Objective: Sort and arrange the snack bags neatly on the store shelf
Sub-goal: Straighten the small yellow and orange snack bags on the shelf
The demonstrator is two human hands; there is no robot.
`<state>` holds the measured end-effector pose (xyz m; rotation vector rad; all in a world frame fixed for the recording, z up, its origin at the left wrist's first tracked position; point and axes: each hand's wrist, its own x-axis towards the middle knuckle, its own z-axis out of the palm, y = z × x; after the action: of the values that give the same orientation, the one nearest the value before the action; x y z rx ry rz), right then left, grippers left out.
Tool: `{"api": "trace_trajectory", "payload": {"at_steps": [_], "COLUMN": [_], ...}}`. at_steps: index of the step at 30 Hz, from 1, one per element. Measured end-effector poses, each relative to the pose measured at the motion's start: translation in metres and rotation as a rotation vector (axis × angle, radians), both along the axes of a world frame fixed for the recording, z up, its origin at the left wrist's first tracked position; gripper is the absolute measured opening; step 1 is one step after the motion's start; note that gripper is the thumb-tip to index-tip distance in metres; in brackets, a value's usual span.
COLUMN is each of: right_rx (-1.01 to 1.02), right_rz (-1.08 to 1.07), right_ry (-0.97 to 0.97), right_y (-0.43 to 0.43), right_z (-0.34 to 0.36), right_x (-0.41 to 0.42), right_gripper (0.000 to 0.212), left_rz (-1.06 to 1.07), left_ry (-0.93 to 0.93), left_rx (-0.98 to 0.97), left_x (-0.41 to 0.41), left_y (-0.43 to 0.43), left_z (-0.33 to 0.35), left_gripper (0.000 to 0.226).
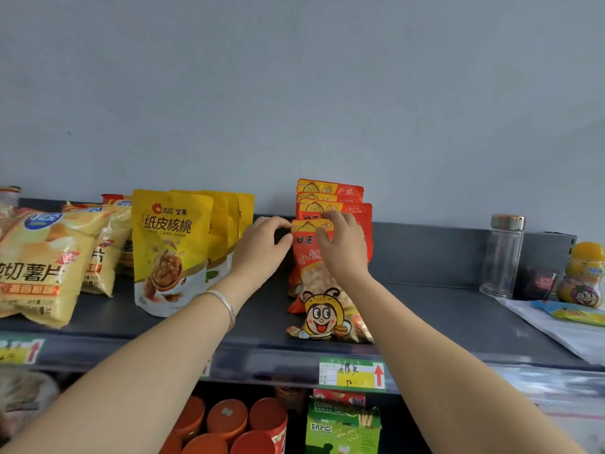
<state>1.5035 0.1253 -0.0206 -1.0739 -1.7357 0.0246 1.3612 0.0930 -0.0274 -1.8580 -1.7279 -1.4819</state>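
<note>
A row of red-orange snack bags (330, 309) with a cartoon bee stands one behind another in the middle of the dark grey shelf (442, 316). My right hand (343, 247) grips the upper part of the front bag, fingers curled over its top. My left hand (263, 249) touches the left top corner of that same bag with its fingertips. To the left stand several yellow walnut bags (170, 250) in a row. Further left lie pale yellow potato chip bags (42, 267), leaning and overlapping.
A clear empty bottle (503, 257) with a metal cap stands at the right, beside a yellow jar (584, 273) and papers (563, 326). Price labels (352, 375) run along the shelf's front edge. Orange tubs (226, 421) and a green box (342, 427) fill the shelf below.
</note>
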Motion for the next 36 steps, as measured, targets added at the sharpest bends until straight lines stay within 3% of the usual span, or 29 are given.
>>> {"api": "trace_trajectory", "payload": {"at_steps": [6,9,13,17,22,28,36], "right_rx": [-0.007,-0.06,-0.166,-0.255,-0.313,-0.373,-0.27], "right_rz": [0.181,0.249,0.314,0.357,0.357,0.36,0.198], "right_ry": [-0.057,0.008,0.163,0.29,0.414,0.373,0.576], "right_y": [-0.011,-0.012,-0.014,-0.016,-0.023,-0.025,-0.027], "right_z": [0.004,0.007,0.005,-0.01,-0.031,-0.042,-0.049], "right_x": [-0.064,-0.096,-0.135,-0.162,-0.181,-0.19,-0.176], "right_gripper": [0.038,0.038,0.038,0.037,0.034,0.026,0.035], "left_rz": [0.149,0.282,0.279,0.064,-0.189,-0.458,-0.601], "left_ry": [0.256,0.285,0.003,-0.387,-0.649,-0.834,-0.834], "left_rx": [0.212,0.341,0.342,0.193,-0.106,-0.331,-0.355], "left_x": [-0.056,-0.09,-0.136,-0.18,-0.209,-0.219,-0.189], "left_y": [-0.037,-0.047,-0.056,-0.054,-0.05,-0.034,-0.017], "left_z": [0.015,0.012,0.008,-0.009,-0.032,-0.051,-0.064], "left_gripper": [0.027,0.036,0.062,0.087,0.101,0.06,0.059]}}
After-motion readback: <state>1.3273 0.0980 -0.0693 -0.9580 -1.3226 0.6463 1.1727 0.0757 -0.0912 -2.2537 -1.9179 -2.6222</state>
